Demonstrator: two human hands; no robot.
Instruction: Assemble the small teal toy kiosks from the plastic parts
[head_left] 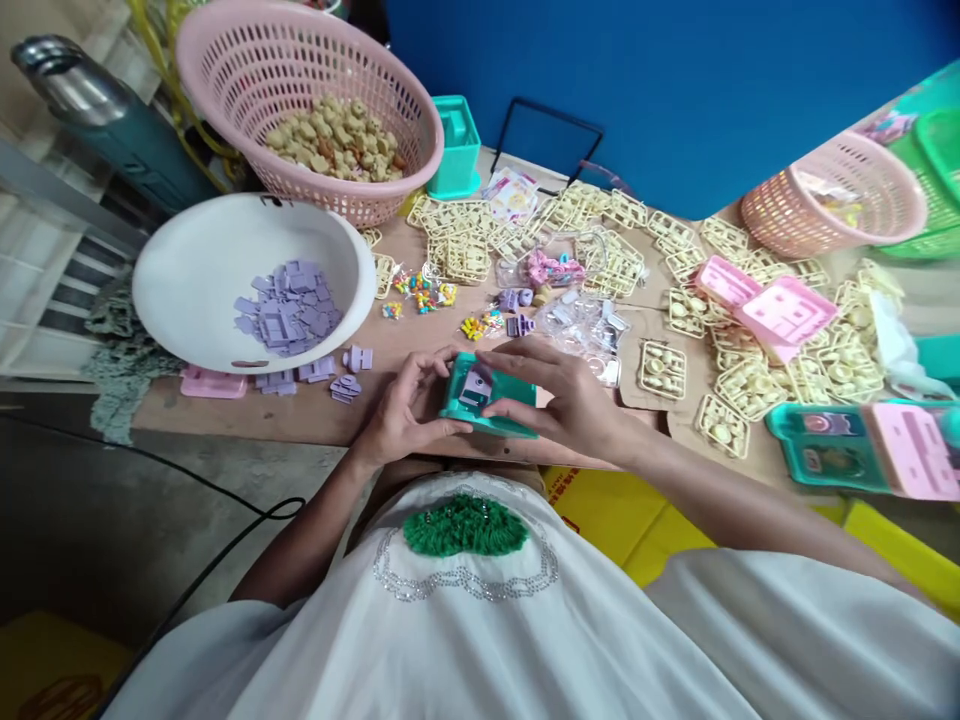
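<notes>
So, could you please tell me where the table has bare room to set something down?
Bare wood shows along the near table edge, below the white bowl and left of the left hand. From the middle rightward it is crowded with cream part frames and small bags.

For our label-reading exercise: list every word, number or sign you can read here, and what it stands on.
None can be read.
Red print on the yellow box under the table edge: too blurred.
Dark marks on the white round bowl's rim: too blurred.
</notes>
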